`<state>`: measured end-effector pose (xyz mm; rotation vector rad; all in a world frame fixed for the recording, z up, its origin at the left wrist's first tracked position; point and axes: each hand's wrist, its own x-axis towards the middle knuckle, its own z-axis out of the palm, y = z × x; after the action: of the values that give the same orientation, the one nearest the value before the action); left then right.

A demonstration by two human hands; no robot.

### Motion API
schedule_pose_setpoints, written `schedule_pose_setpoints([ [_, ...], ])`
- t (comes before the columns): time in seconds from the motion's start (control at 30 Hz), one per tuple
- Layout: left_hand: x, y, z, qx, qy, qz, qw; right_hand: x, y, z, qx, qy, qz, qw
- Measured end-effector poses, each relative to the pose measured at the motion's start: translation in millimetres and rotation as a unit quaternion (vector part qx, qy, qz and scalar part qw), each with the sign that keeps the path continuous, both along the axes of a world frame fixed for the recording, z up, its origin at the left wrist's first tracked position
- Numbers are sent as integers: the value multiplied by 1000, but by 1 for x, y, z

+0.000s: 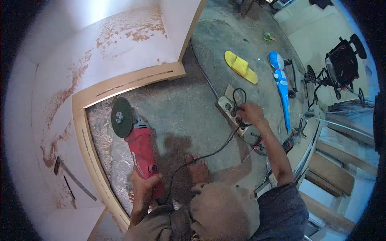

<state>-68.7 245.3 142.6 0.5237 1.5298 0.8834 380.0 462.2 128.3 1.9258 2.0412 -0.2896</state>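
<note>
My left hand [144, 185] is wrapped round the rear body of a red angle grinder [140, 148]. The grinder points away from me, and its dark round disc [122, 116] stands on edge beside a wooden frame. Over on the right, my right hand [251, 114] pinches a black plug at a pale power strip [222, 104] on the floor; the fingers partly hide the sockets. A black cord [201, 159] curves from the grinder's tail to the strip, where a loop of black cable [240, 91] also stands up.
A wooden frame [84, 132] edges a white panel with sawdust on its left. Beyond the strip lie a yellow slipper [240, 67] and a blue, white-spotted object [282, 88]. A black stroller-like frame [341, 66] and wooden boards [330, 170] stand at right. My bare foot [198, 168] is between my arms.
</note>
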Motion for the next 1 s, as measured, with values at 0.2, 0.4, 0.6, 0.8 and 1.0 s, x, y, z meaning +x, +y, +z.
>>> schedule_pose_setpoints([
  [0.2, 10, 10, 4, -5, -21, -3, 1000, 19, 32, -37, 28, -112, 70, 991],
  [0.4, 4, 7, -2, -15, 4, -18, 1000, -12, 48, -47, -54, -141, 128, 980],
  [0.6, 2, 7, -9, -10, -1, -44, 999, -21, 42, -46, -13, -181, 211, 961],
  [0.8, 2, 6, -9, -18, -5, -28, 999, -17, 40, -77, 57, -79, 221, 970],
  [1.0, 7, 18, -8, -5, -56, -10, 998, 7, 55, -97, 24, -136, 269, 953],
])
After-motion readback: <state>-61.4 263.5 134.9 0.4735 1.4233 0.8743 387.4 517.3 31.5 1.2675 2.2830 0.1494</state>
